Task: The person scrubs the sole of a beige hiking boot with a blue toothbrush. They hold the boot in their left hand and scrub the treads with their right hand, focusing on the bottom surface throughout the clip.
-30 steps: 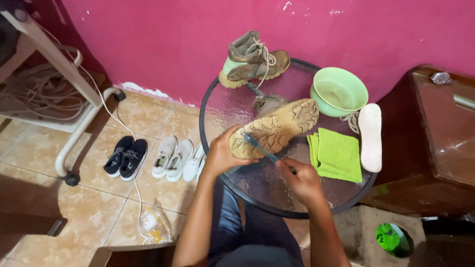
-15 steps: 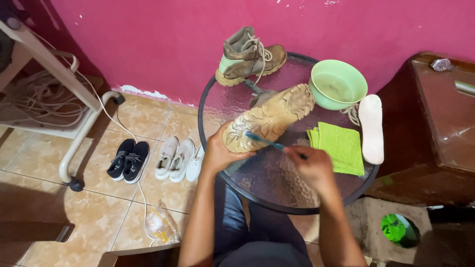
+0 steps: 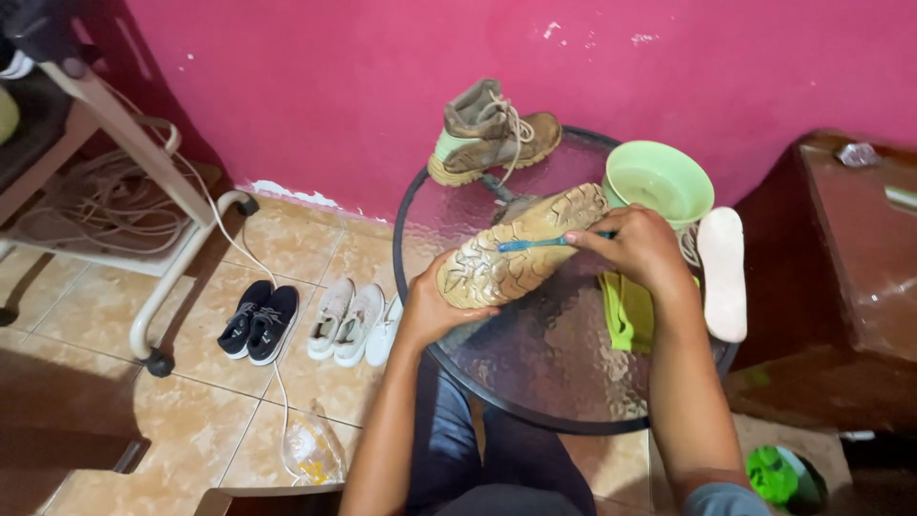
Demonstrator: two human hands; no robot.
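A tan boot [image 3: 521,248] lies sole-up over a round glass table [image 3: 535,373], its tread caked with pale dirt. My left hand [image 3: 435,306] grips the boot at its near end. My right hand [image 3: 635,247] holds a blue toothbrush [image 3: 535,244] with its head against the middle of the sole. A second, matching boot [image 3: 487,134] stands upright at the table's far edge by the pink wall.
A light green bowl [image 3: 659,180], a green cloth [image 3: 626,311] and a white insole [image 3: 723,272] lie on the table's right side. Black sneakers [image 3: 260,320] and white sneakers [image 3: 349,320] sit on the tiled floor. A dark wooden cabinet [image 3: 850,277] stands at the right, a white-legged stand [image 3: 162,239] at the left.
My right hand has moved up and away from me along the sole, carrying the toothbrush toward the bowl end. The left hand keeps its grip on the boot.
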